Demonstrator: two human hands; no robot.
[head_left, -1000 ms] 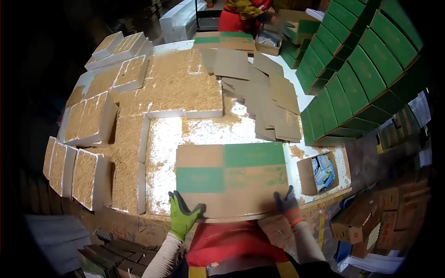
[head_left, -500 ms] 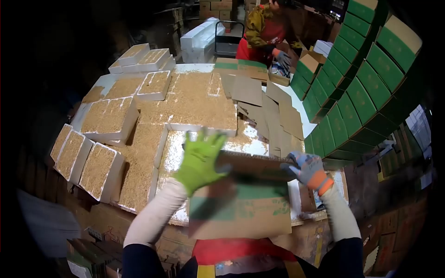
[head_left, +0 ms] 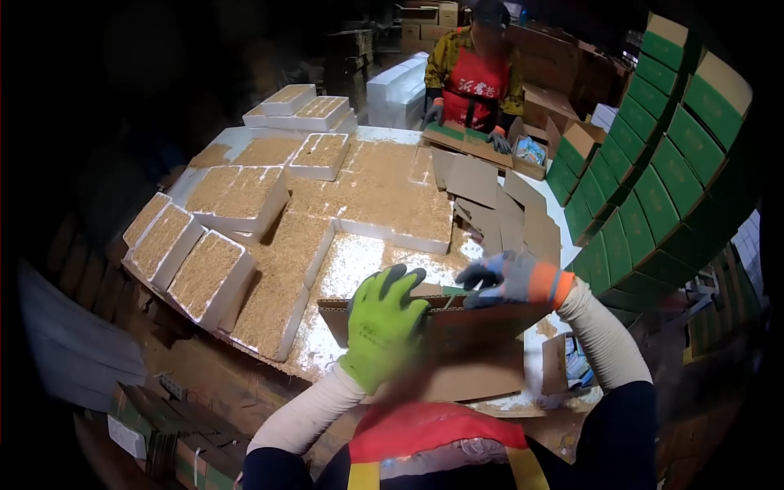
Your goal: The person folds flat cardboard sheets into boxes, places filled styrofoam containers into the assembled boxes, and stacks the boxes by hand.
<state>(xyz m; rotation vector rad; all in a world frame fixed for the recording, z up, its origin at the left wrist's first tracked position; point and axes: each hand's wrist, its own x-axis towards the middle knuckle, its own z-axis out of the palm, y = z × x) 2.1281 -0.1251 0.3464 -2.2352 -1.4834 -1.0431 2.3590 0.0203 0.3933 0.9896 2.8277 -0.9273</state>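
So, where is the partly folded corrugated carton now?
In the head view, the corrugated carton is below centre, at the near edge of the table, left of the small open box, with the left hand and right hand at its raised edge.

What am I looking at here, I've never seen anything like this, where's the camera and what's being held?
There's no machine: these are one person's gloved hands, seen by a camera worn on their head, looking forward and down. The left hand wears green, the right hand grey and orange. Both are at the upper edge of a raised cardboard panel; how firmly they grip is unclear. On the table are white-sided blocks topped with brown crumbs and loose cardboard sheets. Green boxes stand stacked at right. Another person stands across the table.
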